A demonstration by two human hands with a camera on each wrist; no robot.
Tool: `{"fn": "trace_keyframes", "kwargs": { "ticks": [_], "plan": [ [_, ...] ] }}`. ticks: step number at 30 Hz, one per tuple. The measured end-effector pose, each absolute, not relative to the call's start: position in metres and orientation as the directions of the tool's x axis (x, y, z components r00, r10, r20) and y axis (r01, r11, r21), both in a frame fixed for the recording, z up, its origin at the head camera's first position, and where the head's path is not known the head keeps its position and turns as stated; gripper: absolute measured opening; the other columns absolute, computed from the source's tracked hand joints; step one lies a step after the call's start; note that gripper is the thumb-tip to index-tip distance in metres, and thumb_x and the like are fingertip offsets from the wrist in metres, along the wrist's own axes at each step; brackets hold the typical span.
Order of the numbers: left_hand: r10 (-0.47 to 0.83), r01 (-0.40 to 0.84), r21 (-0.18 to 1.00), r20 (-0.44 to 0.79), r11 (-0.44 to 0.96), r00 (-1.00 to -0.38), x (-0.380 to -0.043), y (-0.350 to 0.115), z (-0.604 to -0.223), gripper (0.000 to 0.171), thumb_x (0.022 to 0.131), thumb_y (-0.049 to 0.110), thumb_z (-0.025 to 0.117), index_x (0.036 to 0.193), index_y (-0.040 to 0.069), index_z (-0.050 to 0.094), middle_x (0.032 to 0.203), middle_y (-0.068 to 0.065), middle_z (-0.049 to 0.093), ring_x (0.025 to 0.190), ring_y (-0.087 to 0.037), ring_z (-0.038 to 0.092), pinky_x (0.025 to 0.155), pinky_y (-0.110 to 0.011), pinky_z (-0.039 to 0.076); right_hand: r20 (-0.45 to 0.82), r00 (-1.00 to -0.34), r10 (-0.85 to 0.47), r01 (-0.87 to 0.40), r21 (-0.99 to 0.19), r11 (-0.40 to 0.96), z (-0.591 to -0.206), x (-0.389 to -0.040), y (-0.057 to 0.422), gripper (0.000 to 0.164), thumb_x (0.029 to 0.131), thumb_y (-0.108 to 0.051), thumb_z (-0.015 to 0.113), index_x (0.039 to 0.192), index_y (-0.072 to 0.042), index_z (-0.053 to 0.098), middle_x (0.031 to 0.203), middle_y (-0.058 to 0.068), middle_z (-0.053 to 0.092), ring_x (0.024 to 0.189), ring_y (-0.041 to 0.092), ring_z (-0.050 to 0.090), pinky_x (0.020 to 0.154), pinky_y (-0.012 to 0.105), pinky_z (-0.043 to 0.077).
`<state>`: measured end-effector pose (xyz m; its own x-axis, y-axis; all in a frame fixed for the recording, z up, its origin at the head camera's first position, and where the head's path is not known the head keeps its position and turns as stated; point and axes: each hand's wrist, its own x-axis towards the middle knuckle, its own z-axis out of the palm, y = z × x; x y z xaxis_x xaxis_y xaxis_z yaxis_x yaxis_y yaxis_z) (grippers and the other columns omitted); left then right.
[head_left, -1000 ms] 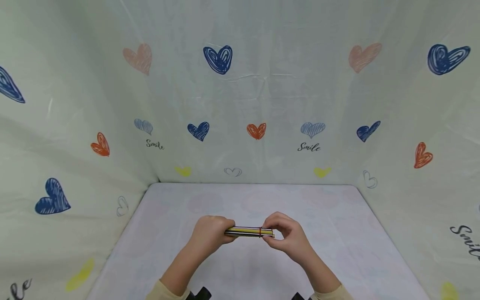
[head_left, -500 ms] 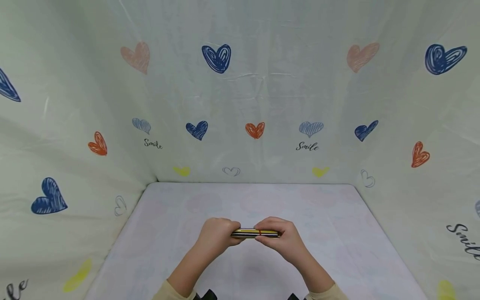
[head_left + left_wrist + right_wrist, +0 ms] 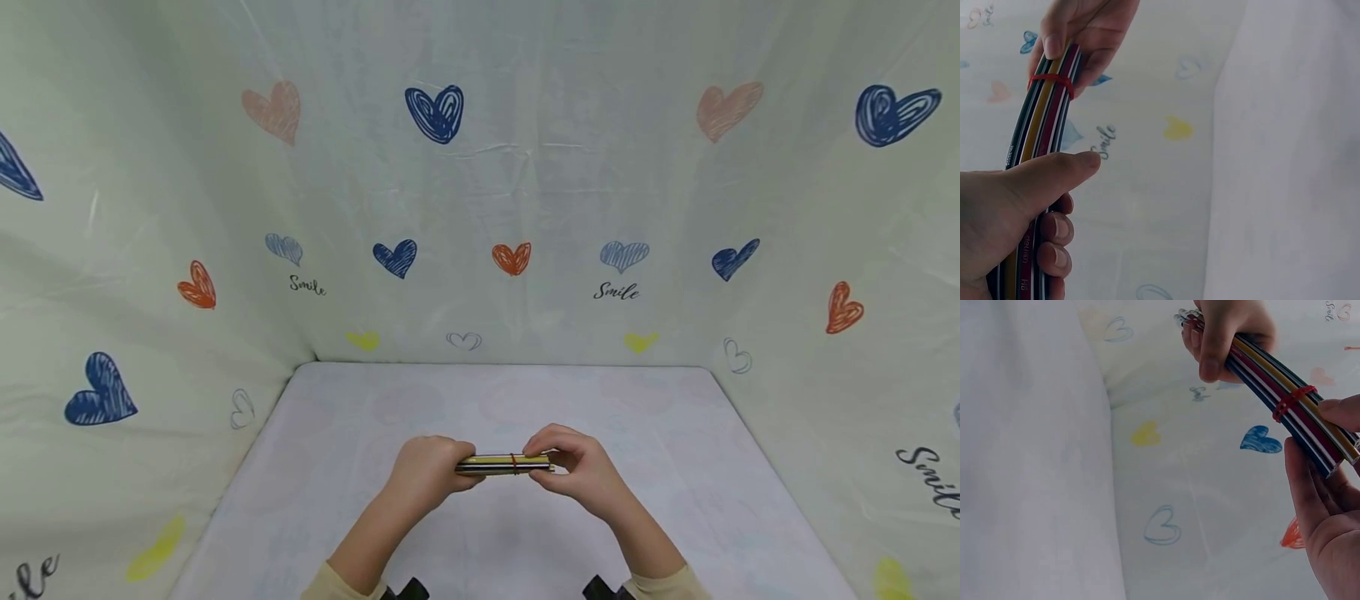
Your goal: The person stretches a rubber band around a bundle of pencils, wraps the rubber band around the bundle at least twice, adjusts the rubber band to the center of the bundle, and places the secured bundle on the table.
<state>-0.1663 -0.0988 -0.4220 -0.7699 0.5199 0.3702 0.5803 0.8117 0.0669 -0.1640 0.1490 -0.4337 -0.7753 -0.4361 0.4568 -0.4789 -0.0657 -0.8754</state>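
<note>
A bundle of striped pencils (image 3: 491, 465), in yellow, dark red, blue and green, is held level above the table between both hands. My left hand (image 3: 426, 471) grips its left part, the thumb lying across the pencils in the left wrist view. A red rubber band (image 3: 1292, 403) circles the bundle near the right end. Beyond the band, my right hand (image 3: 585, 477) pinches that end, with thumb and fingers on opposite sides. In the right wrist view, the pencils' far tips (image 3: 1188, 317) show past my left hand.
The white table (image 3: 495, 550) lies beneath both hands. A pale curtain (image 3: 555, 192) printed with hearts and "Smile" surrounds it at the back and sides. Dark wrist straps (image 3: 408, 590) show at the bottom edge.
My right hand slid left over the band, then drew back right to the pencils' end. The band now sits slightly farther from that end. The left hand keeps its grip.
</note>
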Motion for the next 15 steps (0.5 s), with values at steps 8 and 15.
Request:
{"fn": "trace_keyframes", "kwargs": {
  "ticks": [8, 15],
  "plan": [
    [0.512, 0.573, 0.080, 0.360, 0.816, -0.779, -0.1660, -0.0940, -0.4224, 0.043, 0.073, 0.037, 0.083, 0.059, 0.024, 0.045, 0.049, 0.018, 0.034, 0.045, -0.003, 0.030, 0.043, -0.023, 0.027, 0.465, -0.785, -0.409, -0.489, -0.871, -0.051, -0.4348, -0.1646, 0.1439, 0.019, 0.078, 0.008, 0.077, 0.094, 0.000, 0.071, 0.097, 0.019, 0.065, 0.091, 0.021, 0.063, 0.076, 0.029, 0.054],
    [0.510, 0.569, 0.074, 0.359, 0.819, -0.781, -0.1659, -0.0897, -0.4220, 0.044, 0.076, 0.036, 0.082, 0.059, 0.023, 0.043, 0.049, 0.017, 0.032, 0.045, -0.003, 0.027, 0.043, -0.022, 0.025, 0.488, -0.779, -0.393, -0.525, -0.851, -0.016, -0.4324, -0.1629, 0.1391, 0.017, 0.078, 0.006, 0.077, 0.095, 0.003, 0.072, 0.098, 0.018, 0.066, 0.088, 0.021, 0.064, 0.067, 0.029, 0.055]
  ]
}}
